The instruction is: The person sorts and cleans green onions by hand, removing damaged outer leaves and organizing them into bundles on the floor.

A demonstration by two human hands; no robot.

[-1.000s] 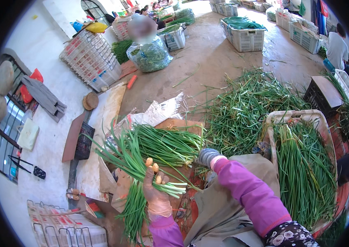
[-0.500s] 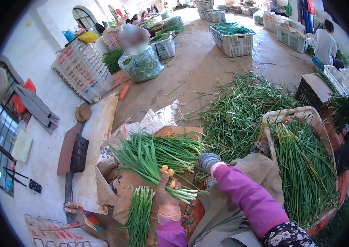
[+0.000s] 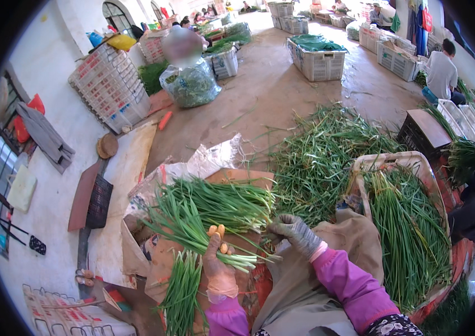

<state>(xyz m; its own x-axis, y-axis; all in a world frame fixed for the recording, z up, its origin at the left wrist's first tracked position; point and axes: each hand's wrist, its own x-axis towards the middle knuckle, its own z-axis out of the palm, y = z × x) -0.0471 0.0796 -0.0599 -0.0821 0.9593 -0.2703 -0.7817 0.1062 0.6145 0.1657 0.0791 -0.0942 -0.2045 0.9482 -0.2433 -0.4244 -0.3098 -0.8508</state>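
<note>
My left hand (image 3: 218, 270), in a worn glove with orange-tan fingertips, is closed around a bunch of garlic chives (image 3: 188, 228). Its leaves point up and left, while the pale stem ends stick out to the right. My right hand (image 3: 298, 234), in a grey glove, is just right of those stems, fingers curled together in a pinch; what sits between them is too small to make out. Behind the held bunch lies a pile of chives (image 3: 232, 204) on a brown sheet (image 3: 164, 274). Another small bunch (image 3: 182, 291) lies left of my left wrist.
A large heap of loose leaves (image 3: 327, 151) spreads ahead. At my right stands a pale crate (image 3: 423, 162) filled with long chives. Brown cloth (image 3: 355, 232) covers my lap. Farther off are a white crate (image 3: 318, 67), stacked crates (image 3: 111, 84) and seated people.
My right hand has turned, its fingers coming into view near the stem ends. My left hand with its bunch has shifted slightly left in the picture; the whole view has shifted a little too.
</note>
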